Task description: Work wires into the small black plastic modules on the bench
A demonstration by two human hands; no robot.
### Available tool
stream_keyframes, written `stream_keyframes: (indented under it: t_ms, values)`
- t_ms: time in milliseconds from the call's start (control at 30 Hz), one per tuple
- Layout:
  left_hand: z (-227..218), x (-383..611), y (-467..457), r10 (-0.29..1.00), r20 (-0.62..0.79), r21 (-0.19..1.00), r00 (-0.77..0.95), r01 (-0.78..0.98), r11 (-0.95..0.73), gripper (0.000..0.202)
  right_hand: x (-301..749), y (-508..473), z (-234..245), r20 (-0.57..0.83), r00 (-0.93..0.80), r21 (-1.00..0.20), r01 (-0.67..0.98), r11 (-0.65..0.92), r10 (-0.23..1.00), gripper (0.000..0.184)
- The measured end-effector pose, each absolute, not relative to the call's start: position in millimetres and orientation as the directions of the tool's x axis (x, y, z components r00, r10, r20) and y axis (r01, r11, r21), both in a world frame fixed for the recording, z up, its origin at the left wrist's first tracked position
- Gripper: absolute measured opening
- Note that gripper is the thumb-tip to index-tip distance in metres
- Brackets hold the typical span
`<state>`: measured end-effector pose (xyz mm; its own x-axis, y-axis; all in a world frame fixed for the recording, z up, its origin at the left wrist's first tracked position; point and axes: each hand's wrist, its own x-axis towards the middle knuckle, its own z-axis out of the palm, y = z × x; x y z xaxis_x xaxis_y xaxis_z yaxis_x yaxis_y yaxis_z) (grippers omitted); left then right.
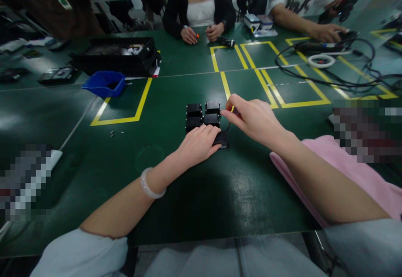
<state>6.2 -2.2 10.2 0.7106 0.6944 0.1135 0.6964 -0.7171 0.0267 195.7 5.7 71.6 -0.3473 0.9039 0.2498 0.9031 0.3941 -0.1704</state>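
Observation:
Several small black box-shaped parts [194, 110] with shiny bits at their edges are grouped on the green table in front of me. Over the nearest of them lies my left hand [201, 142], its fingers closed on a black block [222, 139] that shows past the thumb. Just right of the group, my right hand [248, 116] pinches the handle of a small screwdriver [233, 109]. Its thin dark shaft slants down to the corner of the block under my left hand. Whether the tip touches a screw is too small to tell.
A blue bin [105, 83] and a black tray [119, 53] stand at the left. Tiny metal pieces [112, 133] lie nearer. Pink cloth [339, 164] lies under my right arm. Black cables [333, 76] loop at the back right. Other people's hands [189, 35] are across the table.

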Motion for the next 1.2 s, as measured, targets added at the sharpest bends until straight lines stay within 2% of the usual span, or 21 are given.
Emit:
stream_keyframes:
  t_ms: [267, 433, 667, 867, 1067, 1200]
  values:
    - [10.7, 6.3, -2.3, 0.700, 0.112, 0.032, 0.706, 0.701, -0.712, 0.036, 198.7, 2.7, 79.1, 0.210, -0.356, -0.192, 0.898, 0.396, 0.910, 0.027]
    - [9.6, 6.3, -2.2, 0.697, 0.119, 0.025, 0.707, 0.699, -0.714, 0.037, 199.8, 4.2, 77.4, 0.216, -0.379, -0.144, 0.899, 0.413, 0.900, 0.028]
    - [9.4, 4.3, -1.8, 0.690, 0.126, 0.022, 0.713, 0.693, -0.720, 0.037, 199.1, 3.7, 77.3, 0.204, -0.377, -0.222, 0.881, 0.418, 0.903, 0.029]
    - [9.5, 3.8, -2.2, 0.687, 0.131, 0.026, 0.715, 0.690, -0.723, 0.036, 200.1, 4.7, 76.6, 0.204, -0.376, -0.173, 0.895, 0.411, 0.904, 0.027]
    - [10.5, 5.0, -2.2, 0.691, 0.119, 0.029, 0.713, 0.693, -0.720, 0.036, 200.3, 2.6, 80.5, 0.186, -0.361, -0.240, 0.885, 0.398, 0.914, 0.030]
    - [10.7, 5.2, -2.4, 0.692, 0.116, 0.020, 0.712, 0.695, -0.718, 0.036, 200.6, 4.5, 77.4, 0.206, -0.368, -0.216, 0.887, 0.409, 0.907, 0.028]
